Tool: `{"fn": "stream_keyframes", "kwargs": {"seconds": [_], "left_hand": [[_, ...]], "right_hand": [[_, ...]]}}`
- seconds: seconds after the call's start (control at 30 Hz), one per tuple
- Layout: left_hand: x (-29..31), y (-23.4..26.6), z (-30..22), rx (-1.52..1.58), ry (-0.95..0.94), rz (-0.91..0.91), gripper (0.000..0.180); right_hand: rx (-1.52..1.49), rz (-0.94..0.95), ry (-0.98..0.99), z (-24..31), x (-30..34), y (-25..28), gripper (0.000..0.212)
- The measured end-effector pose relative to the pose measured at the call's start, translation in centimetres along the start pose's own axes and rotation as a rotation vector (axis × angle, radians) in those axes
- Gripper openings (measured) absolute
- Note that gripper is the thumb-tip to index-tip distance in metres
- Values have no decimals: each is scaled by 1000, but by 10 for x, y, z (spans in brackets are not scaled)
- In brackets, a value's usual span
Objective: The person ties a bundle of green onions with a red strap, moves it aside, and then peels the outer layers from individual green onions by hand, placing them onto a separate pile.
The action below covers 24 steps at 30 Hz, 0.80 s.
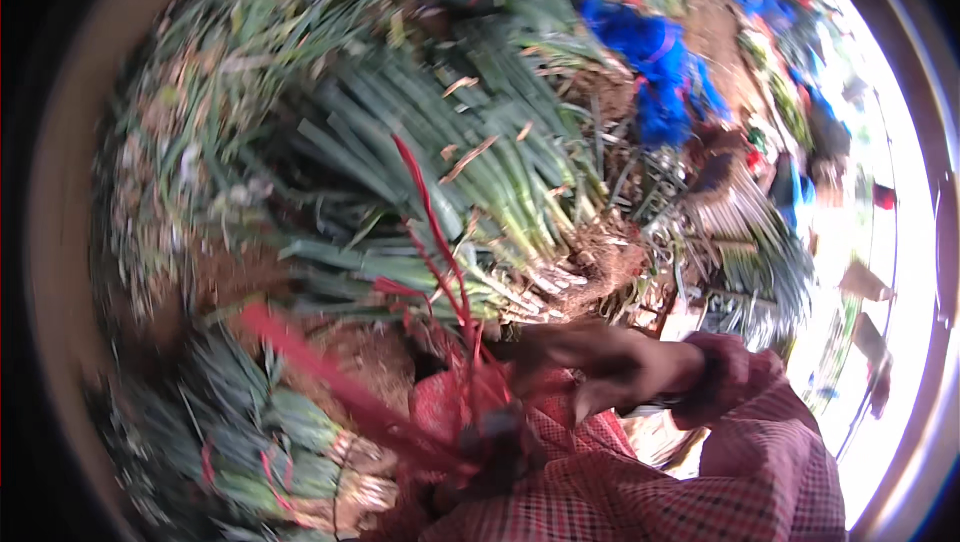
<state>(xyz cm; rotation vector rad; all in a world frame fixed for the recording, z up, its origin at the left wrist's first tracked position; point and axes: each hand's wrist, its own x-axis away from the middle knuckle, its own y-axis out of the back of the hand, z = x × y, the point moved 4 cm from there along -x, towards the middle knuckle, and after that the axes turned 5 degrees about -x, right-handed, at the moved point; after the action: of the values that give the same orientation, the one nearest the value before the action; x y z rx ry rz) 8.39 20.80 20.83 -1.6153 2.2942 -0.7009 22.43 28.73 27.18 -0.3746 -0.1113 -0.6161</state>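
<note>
Close to my body, my left hand looks closed around a bundle of long red strips, whose loose ends stick out to the left and upward. My right hand is beside and above it, coming in from the right in a checked sleeve. Motion smears its fingers, so their grip cannot be read. Just beyond my hands lies a big heap of leeks, green leaves to the upper left and pale rooted ends towards the right.
Leek bunches tied with red strips lie at lower left. Loose leaves and trimmings cover the ground farther left. Blue netting or plastic lies at the upper right, near bare soil. More leeks are on the right.
</note>
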Motion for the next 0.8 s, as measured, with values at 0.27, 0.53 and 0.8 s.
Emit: {"fn": "stream_keyframes", "kwargs": {"seconds": [0.27, 0.53, 0.8], "left_hand": [[-6, -1, -126, 94, -448, -333, 25], [14, 120, -12, -685, 157, -487, 35], [16, 95, 135, -334, 918, -342, 50]], "right_hand": [[-316, 84, 40, -56, 20, -124, 74], [412, -535, -157, -86, 90, -50, 21], [622, -570, 172, -100, 134, 92, 8]]}}
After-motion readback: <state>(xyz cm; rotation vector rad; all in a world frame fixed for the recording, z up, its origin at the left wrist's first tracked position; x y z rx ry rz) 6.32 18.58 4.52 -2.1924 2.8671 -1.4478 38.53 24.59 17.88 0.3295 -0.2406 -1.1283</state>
